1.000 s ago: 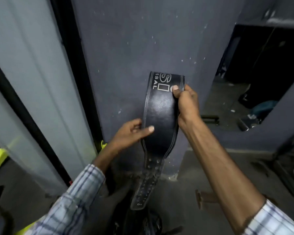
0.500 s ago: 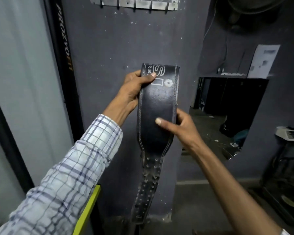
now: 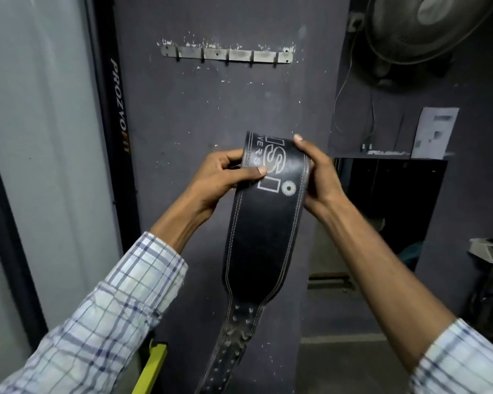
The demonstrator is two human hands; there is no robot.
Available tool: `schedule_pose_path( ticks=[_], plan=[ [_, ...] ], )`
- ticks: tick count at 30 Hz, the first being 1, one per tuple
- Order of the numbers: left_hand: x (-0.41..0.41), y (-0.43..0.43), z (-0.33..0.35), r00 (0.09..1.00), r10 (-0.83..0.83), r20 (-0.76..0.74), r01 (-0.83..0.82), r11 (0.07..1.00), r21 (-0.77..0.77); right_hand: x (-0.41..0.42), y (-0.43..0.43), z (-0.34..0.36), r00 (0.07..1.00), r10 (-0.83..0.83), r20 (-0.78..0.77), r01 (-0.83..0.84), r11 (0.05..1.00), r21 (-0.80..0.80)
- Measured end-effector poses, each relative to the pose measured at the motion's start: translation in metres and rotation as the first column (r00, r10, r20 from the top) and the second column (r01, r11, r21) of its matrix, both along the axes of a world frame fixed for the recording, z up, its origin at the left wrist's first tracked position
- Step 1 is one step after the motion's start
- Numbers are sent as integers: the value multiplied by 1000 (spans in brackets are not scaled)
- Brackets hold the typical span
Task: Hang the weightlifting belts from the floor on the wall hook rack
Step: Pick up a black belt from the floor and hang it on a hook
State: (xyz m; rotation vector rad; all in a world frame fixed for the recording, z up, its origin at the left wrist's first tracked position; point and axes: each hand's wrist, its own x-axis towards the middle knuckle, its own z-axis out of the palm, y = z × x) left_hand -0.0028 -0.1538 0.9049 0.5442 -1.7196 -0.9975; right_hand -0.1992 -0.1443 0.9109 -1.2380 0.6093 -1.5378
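A black leather weightlifting belt (image 3: 264,231) with white stitching and a white logo hangs folded in front of the dark pillar. My left hand (image 3: 221,179) grips its upper left edge, thumb across the logo. My right hand (image 3: 318,177) holds the upper right edge. The narrow perforated strap end dangles toward the floor. The metal wall hook rack (image 3: 227,54) with several bare hooks is fixed to the pillar well above the belt's top fold.
A black upright (image 3: 117,115) with lettering stands left of the pillar, beside a pale wall panel. A wall fan (image 3: 427,27) hangs at top right, over a dark cabinet (image 3: 393,200). A yellow bar (image 3: 151,368) shows low by my left sleeve.
The view has tilted up, so the hook rack is now fully visible. My right hand moved from the belt's middle up to its top right edge. The belt sits a little higher.
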Motion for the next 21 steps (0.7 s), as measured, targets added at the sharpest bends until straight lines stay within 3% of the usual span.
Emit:
schedule_pose_path(
  ticks=[4, 6, 11, 14, 17, 21],
  plan=[
    [-1, 0, 21, 999, 47, 14, -49, 975, 216, 0, 1, -6, 1000, 12, -9, -13, 997, -73],
    [-9, -1, 32, 996, 83, 26, -87, 969, 232, -1, 8, -8, 997, 3, -77, -15, 987, -159],
    [-27, 2, 37, 985, 76, -155, -57, 991, 122, -20, 13, 0, 980, -38, -194, -4, 978, -208],
    [-39, 11, 29, 992, 59, -115, -57, 998, 22, -33, 14, 25, 984, -60, -166, 44, 994, -97],
    [-44, 18, 19, 997, 65, -42, -67, 996, -57, -40, 9, 44, 991, -75, -108, 64, 992, -107],
    [-39, 18, 18, 989, 118, 94, -117, 993, -11, -39, -1, 38, 978, -163, -128, 143, 978, -152]
  ],
)
